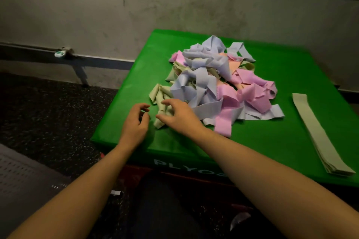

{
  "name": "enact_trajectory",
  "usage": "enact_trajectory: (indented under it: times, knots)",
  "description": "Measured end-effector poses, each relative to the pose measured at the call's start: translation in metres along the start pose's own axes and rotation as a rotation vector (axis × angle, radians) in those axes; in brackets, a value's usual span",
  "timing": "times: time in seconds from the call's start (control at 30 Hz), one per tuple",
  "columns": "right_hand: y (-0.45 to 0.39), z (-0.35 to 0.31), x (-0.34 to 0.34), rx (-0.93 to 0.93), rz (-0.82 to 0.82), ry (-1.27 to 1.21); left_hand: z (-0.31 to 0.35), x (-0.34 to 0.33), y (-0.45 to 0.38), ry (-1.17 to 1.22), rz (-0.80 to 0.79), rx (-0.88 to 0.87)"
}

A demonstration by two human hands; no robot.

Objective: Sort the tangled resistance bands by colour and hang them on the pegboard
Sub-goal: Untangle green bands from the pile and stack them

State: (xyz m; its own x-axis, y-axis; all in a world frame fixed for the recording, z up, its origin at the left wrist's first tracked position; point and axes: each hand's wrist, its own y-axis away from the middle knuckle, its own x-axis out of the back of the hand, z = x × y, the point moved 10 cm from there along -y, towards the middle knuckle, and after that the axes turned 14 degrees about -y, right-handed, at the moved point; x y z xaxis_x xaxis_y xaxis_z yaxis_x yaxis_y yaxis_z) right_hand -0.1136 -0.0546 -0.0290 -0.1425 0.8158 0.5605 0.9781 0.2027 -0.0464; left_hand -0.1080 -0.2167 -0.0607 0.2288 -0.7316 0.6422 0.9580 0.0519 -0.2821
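- The right hand [179, 115] reaches over a crumpled pale green band [161, 101] at the near left edge of the pile; its fingers are curled over the band and touching it, though whether they really pinch it I cannot tell.
- The left hand [136, 122] hovers just beside it with fingers loosely curled, grasping nothing.
- The tangled pile of bands [215, 81], lilac, pink, peach and pale green, lies in the middle of the green bench [272, 132].
- A flat stack of pale green bands [318, 134] lies straightened along the right edge of the bench, well apart from the pile.
- Behind stands a stained grey wall [136, 6].
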Motion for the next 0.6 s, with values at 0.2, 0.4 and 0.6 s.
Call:
enact_trajectory:
  times: [0.2,0.4,0.6]
  knots:
    - [-0.007,0.022,-0.011,-0.145,0.071,0.211,-0.001,0.001,0.003,0.043,0.011,-0.025]
    - [0.016,0.012,0.007,-0.087,0.141,-0.223,0.013,-0.001,0.007,-0.005,-0.02,-0.154]
    - [0.052,-0.004,0.047,-0.025,0.174,-0.521,0.041,-0.001,0.01,0.042,-0.021,-0.238]
